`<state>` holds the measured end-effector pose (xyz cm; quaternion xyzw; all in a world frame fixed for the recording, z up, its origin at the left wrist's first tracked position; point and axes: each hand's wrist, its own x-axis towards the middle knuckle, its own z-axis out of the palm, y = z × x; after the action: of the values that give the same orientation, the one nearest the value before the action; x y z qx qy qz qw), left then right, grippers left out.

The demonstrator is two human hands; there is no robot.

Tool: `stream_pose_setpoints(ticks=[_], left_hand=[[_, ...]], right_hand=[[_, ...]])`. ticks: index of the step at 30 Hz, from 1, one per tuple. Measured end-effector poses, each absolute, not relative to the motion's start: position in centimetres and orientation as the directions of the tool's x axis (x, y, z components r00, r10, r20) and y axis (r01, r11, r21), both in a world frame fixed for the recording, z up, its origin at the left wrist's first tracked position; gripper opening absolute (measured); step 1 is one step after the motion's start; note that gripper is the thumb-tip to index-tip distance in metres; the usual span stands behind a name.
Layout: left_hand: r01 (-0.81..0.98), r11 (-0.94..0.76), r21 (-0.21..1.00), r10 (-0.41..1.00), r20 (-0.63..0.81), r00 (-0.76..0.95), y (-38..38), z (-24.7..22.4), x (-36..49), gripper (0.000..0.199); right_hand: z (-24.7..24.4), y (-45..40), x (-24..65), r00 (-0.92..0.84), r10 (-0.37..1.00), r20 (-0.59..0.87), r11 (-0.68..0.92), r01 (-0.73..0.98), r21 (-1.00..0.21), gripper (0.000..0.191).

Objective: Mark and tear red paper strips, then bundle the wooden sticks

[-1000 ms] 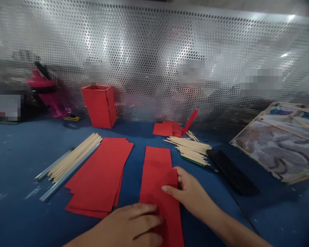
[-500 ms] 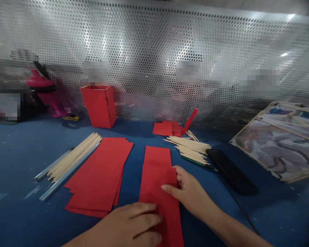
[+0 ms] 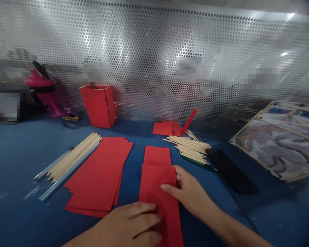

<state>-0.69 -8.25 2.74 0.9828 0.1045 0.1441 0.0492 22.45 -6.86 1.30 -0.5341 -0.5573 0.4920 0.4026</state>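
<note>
Pinching the right edge of a long red paper (image 3: pixel 159 183) between thumb and bent fingers, the right hand (image 3: pixel 186 188) holds it at the middle of the table's (image 3: pixel 12 147) near side. The left hand (image 3: pixel 123 224) rests its slightly parted fingers on the paper's left side; its thumb is hidden, so I cannot tell whether it grips. The paper's far end overlaps a 2nd red paper (image 3: pixel 157 156). Just left is a stack of larger red sheets (image 3: pixel 100 175), then a bundle of sticks (image 3: pixel 76 156) between 2 shiny strips (image 3: pixel 69 171). Rightward lie a loose pile of sticks (image 3: pixel 193 147) and a black pouch (image 3: pixel 231 169). Near the table's far edge are small red papers (image 3: pixel 162 129), beside a tilted red strip (image 3: pixel 190 120). Farther left along that edge stands an open-topped red box (image 3: pixel 96 106); a painted picture (image 3: pixel 275 140) lies toward its right end.
</note>
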Motion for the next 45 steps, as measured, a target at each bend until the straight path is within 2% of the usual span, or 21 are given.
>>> stream_pose_setpoints(ticks=[9,31,45], left_hand=[[0.19,-0.976,0.106,0.209,0.212,0.955,-8.1,3.2,-0.7,0.027],[0.211,-0.976,0.055,0.218,0.235,0.947,-8.3,3.5,-0.5,0.027],[0.207,-0.976,0.072,0.219,0.267,0.938,-8.3,2.9,-0.6,0.026]], right_hand=[[1.2,-6.9,22.5,-0.125,0.989,-0.075,-0.053,0.173,-0.983,0.03],[1.0,-6.8,22.6,-0.106,0.991,-0.078,-0.054,0.213,-0.976,0.03],[0.9,-6.8,22.6,-0.104,0.992,-0.077,-0.056,0.194,-0.979,0.03]])
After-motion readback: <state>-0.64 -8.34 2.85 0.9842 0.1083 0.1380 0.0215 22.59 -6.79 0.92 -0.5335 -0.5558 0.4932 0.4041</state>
